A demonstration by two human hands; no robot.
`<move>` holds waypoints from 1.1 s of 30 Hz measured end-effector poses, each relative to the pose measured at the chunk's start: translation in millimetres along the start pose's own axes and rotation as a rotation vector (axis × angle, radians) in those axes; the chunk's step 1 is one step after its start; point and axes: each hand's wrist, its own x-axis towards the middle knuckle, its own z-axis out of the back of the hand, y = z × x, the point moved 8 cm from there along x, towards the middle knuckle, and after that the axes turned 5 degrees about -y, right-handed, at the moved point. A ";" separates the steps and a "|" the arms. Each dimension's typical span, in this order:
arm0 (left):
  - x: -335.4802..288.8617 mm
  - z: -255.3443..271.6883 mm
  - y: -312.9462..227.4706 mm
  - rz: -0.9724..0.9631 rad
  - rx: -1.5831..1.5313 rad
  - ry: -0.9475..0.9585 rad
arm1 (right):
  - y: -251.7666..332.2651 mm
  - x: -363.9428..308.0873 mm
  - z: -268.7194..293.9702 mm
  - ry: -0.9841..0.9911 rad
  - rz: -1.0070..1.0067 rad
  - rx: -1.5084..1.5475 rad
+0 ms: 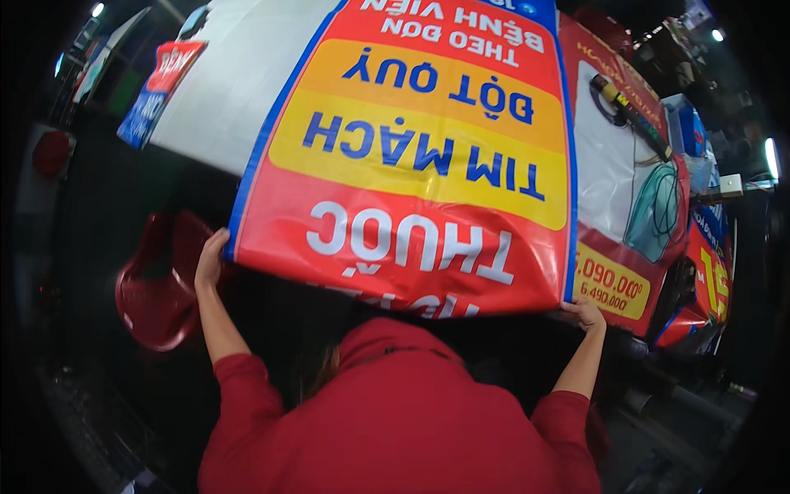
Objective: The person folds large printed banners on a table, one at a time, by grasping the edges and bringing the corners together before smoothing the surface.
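A large vinyl banner (420, 239), with red, orange and yellow bands, blue side borders and big lettering upside down to me, spreads over the table. Its near edge sags and curls over between my hands. My left hand (211, 258) pinches the near left corner, while my right hand (585, 314) grips the near right corner by the blue border. Thumbs and fingertips close on the sheet at both places; the fingers underneath are hidden. Both forearms reach forward from red sleeves, spread wide apart.
A white sheet-like surface (218, 99) extends to the left, with a small red and blue printed piece (160, 92) at its edge. A dark red plastic chair (160, 296) stands below. On the right, another red banner (613, 263) bears a black-and-yellow tool (634, 117) and a teal coiled bundle (655, 206).
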 end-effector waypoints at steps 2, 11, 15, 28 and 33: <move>30.4 -4.1 8.4 0.170 0.012 0.092 | -17.0 0.8 1.5 0.014 0.032 0.033; -13.0 -48.0 -94.2 -0.187 0.055 0.192 | -22.7 -0.4 21.3 0.050 -0.075 -0.002; -38.3 -15.5 -57.7 -0.267 -0.207 0.278 | 73.8 41.5 -9.9 -0.054 0.350 0.232; 49.0 -42.7 -35.2 0.081 0.051 0.263 | 196.4 -35.4 -44.7 -0.169 0.603 -0.123; 29.4 -44.5 -27.6 0.110 0.058 0.269 | 217.9 -32.5 -33.4 -0.242 0.644 0.004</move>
